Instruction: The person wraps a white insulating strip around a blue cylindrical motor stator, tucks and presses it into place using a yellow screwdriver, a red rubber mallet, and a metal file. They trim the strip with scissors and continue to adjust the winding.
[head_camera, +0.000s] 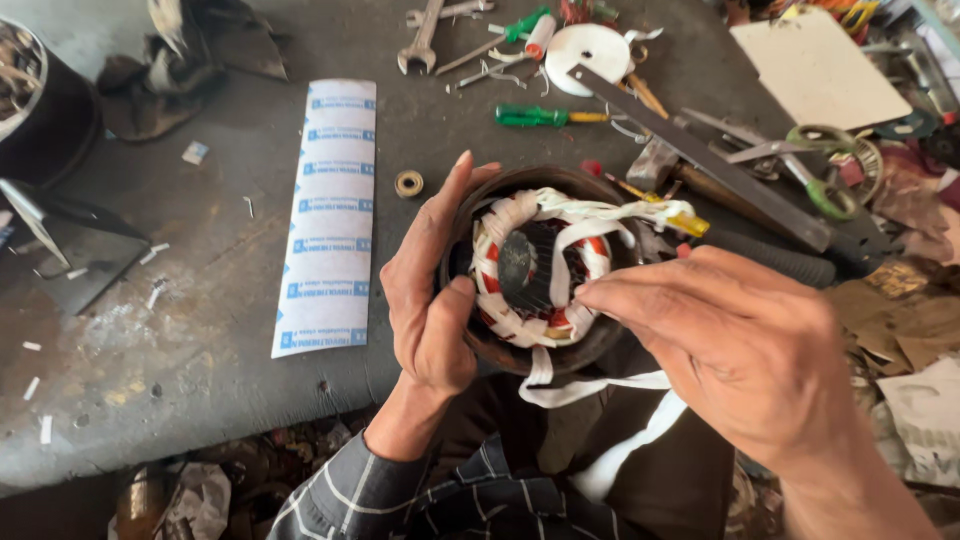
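While the left hand grips the round stator, the right hand pinches its white tape.

Two hands: a left hand and a right hand. One round motor stator with red-and-white wound coils. One white paper strip on the tabletop. One open-ended spanner. Two green-handled screwdrivers, possibly more in the clutter at the far edge. One pair of green-handled scissors. One white disc. One small brass ring.
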